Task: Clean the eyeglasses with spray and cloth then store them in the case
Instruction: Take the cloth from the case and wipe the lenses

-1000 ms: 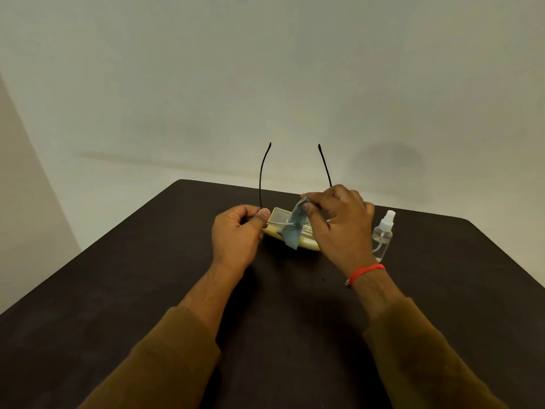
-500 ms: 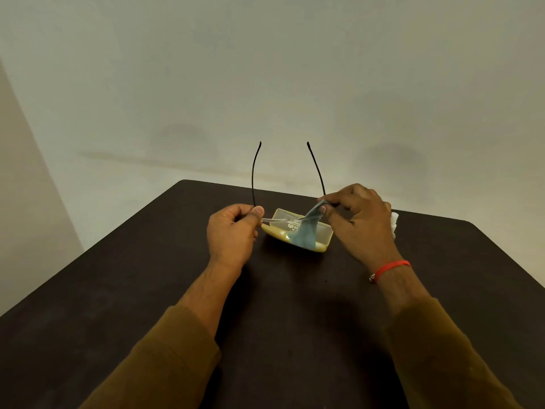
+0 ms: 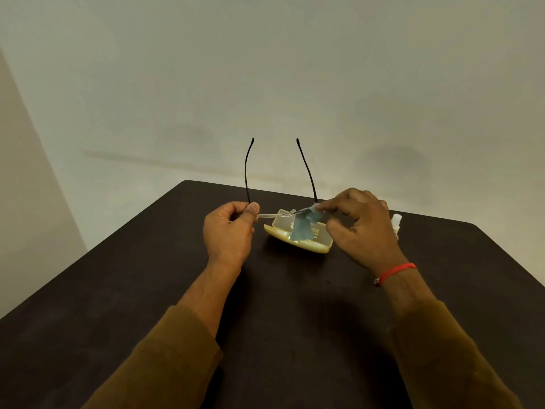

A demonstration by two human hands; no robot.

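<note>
I hold the eyeglasses (image 3: 269,215) above the table, their two thin black temples pointing up and away from me. My left hand (image 3: 230,233) pinches the left end of the clear frame. My right hand (image 3: 358,228) pinches a blue-grey cloth (image 3: 303,227) against the right lens, and the cloth hangs down. Right behind and below them the open yellow case (image 3: 298,242) lies on the table. The spray bottle (image 3: 395,222) stands behind my right hand, mostly hidden, with only its white cap showing.
The dark brown table (image 3: 265,314) spreads toward me, with its far edge just behind the case. A plain pale wall rises beyond. Brown sleeves cover both forearms, and a red band circles my right wrist.
My right hand has slid the cloth from the middle of the frame out to the right lens. The glasses drifted slightly left, and the spray bottle became mostly hidden behind that hand.
</note>
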